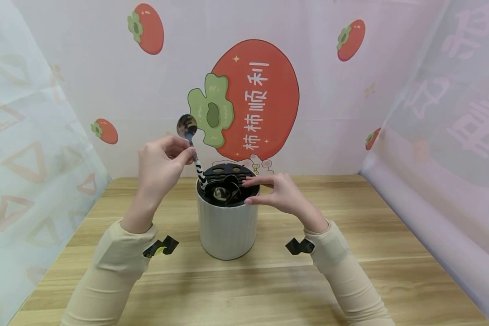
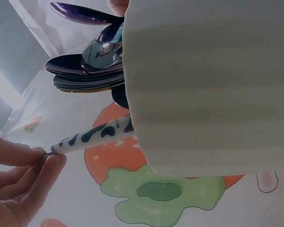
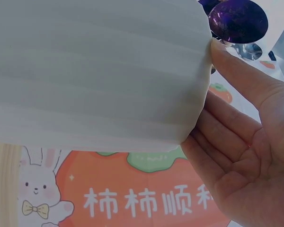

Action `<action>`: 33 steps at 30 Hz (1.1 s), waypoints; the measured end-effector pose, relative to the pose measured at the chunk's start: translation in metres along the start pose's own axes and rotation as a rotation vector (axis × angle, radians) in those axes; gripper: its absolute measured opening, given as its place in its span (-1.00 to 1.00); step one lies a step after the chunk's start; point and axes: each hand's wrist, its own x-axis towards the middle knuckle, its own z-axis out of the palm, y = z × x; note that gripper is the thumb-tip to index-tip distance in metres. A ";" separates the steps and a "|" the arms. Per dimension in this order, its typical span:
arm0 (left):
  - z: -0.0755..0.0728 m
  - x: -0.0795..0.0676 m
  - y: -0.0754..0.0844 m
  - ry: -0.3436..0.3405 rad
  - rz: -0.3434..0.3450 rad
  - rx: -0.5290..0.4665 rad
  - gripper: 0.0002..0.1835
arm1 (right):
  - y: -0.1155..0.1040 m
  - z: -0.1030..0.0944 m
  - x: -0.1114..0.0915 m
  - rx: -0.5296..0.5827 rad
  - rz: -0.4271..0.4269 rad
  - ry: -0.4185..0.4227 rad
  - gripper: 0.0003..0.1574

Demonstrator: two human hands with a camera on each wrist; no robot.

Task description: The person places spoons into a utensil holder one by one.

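A spoon (image 1: 200, 170) with a black-and-white cow-patterned handle stands tilted at the left of a white ribbed utensil holder (image 1: 227, 233). My left hand (image 1: 160, 160) pinches it just below its shiny bowl, between thumb and fingers. The handle's lower end is hidden inside the holder, as the left wrist view also shows. At the holder's right rim, my right hand (image 1: 283, 194) grips with the thumb toward the front and the fingers farther back. Several dark, shiny spoons (image 2: 87, 73) stick out of the holder's top.
A black insert (image 1: 227, 169) with holes and slots covers the holder's top. Underneath is a wood-grain table (image 1: 244, 299). Behind hangs a pale cloth (image 1: 318, 136) printed with persimmons, and similar sheets rise at both sides.
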 end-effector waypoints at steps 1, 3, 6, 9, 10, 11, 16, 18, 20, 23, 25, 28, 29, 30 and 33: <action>0.000 0.000 0.000 -0.003 0.007 0.002 -0.88 | 0.000 0.000 0.000 0.000 -0.001 0.001 -0.53; 0.001 0.000 0.000 -0.014 0.020 0.010 -0.89 | 0.001 0.000 0.000 0.001 -0.003 0.001 -0.54; 0.001 0.000 -0.001 -0.022 0.039 0.034 -0.91 | 0.001 0.000 0.000 0.006 -0.003 0.001 -0.54; 0.001 0.000 -0.001 -0.036 0.052 0.063 -0.92 | 0.001 0.000 0.000 0.008 -0.002 0.001 -0.54; 0.001 0.000 -0.001 -0.043 0.058 0.069 -0.92 | 0.001 0.000 0.000 0.009 -0.003 0.001 -0.54; 0.001 -0.001 -0.001 -0.049 0.063 0.074 -0.93 | 0.001 0.000 0.000 0.008 -0.005 0.002 -0.54; 0.002 -0.003 -0.002 -0.090 0.075 0.093 -0.93 | 0.000 0.000 0.000 0.000 -0.002 0.003 -0.55; 0.002 -0.003 -0.002 -0.102 0.075 0.104 -0.94 | 0.000 0.000 0.000 -0.001 0.000 0.002 -0.54; 0.002 -0.004 -0.003 -0.110 0.073 0.118 -0.94 | -0.001 0.000 0.000 0.001 0.001 0.001 -0.54; 0.002 -0.004 -0.003 -0.121 0.066 0.131 -0.93 | -0.001 0.000 -0.001 0.007 0.000 -0.001 -0.54; 0.002 -0.004 -0.004 -0.128 0.063 0.138 -0.92 | -0.001 -0.001 -0.001 0.011 0.001 -0.002 -0.54; 0.001 -0.005 -0.003 -0.142 0.064 0.144 -0.93 | -0.002 0.000 -0.001 0.010 -0.001 -0.003 -0.54; 0.000 -0.005 -0.003 -0.149 0.066 0.146 -0.93 | -0.002 0.000 -0.001 0.009 -0.001 -0.004 -0.54; 0.000 -0.006 -0.003 -0.156 0.065 0.148 -0.93 | -0.002 0.000 -0.001 0.008 -0.002 -0.004 -0.54; -0.001 -0.008 -0.002 -0.175 0.063 0.151 -0.93 | -0.002 0.000 -0.001 0.003 -0.002 -0.004 -0.54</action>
